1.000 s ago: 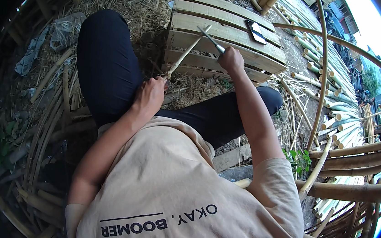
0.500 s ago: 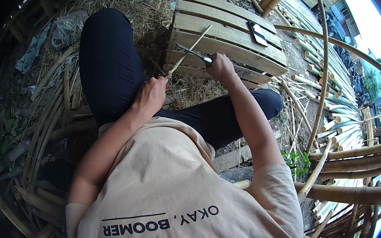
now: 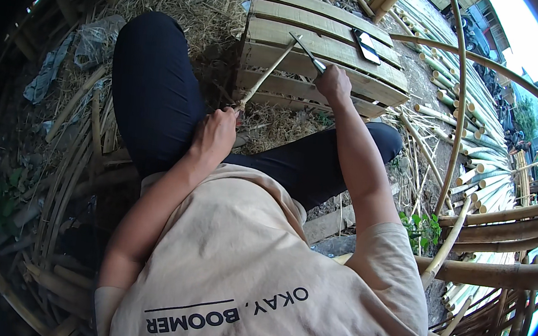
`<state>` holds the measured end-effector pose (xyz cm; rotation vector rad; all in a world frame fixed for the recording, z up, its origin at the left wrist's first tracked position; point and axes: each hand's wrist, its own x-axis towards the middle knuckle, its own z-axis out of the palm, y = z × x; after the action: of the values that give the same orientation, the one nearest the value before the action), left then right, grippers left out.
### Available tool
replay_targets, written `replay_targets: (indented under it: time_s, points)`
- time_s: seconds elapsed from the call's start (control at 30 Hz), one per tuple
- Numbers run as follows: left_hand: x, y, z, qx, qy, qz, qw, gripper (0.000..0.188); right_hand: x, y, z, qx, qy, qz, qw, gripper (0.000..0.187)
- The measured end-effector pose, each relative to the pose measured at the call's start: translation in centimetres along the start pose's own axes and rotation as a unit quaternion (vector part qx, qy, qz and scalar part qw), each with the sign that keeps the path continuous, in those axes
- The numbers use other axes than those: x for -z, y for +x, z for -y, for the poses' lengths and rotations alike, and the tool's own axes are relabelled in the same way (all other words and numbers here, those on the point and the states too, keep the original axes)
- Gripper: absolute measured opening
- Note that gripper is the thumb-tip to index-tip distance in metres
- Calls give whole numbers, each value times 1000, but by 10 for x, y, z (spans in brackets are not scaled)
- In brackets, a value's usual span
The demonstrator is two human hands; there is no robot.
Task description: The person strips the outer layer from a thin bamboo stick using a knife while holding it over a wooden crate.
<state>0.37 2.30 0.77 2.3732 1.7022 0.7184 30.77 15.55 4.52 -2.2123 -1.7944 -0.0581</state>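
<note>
My left hand [image 3: 215,134] is closed around the lower end of a thin, pale bamboo stick [image 3: 265,77], close to my left knee. The stick slants up and to the right, in front of the slatted wooden crate [image 3: 307,40]. A knife [image 3: 310,55] is gripped in my right hand [image 3: 334,85]; its dark, narrow blade points up and left. The blade's tip lies by the stick's upper end; I cannot tell whether they touch. My fingers hide most of the knife's handle and the stick's lower end.
A phone [image 3: 365,46] lies on the crate's right part. Dry straw [image 3: 181,1] covers the ground beyond my left knee. Many cut bamboo poles [image 3: 474,120] are stacked at the right. Bamboo rails [image 3: 498,273] stand near my right elbow, with long strips [image 3: 59,193] at the left.
My right hand has moved up and to the right with the knife, whose blade has gone from across the stick's middle to its upper end. My left hand stays in place.
</note>
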Motion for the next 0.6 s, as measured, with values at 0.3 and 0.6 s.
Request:
replay_targets:
  time_s: [0.3,0.6]
  points:
    - [4,0,-2,-6,-9,3,1000,31,-6,-30,26,120,29,72,990,25]
    - [-1,0,1,-3,-2,-4,1000,30,-7,-28,30,113,-3,53,992,21]
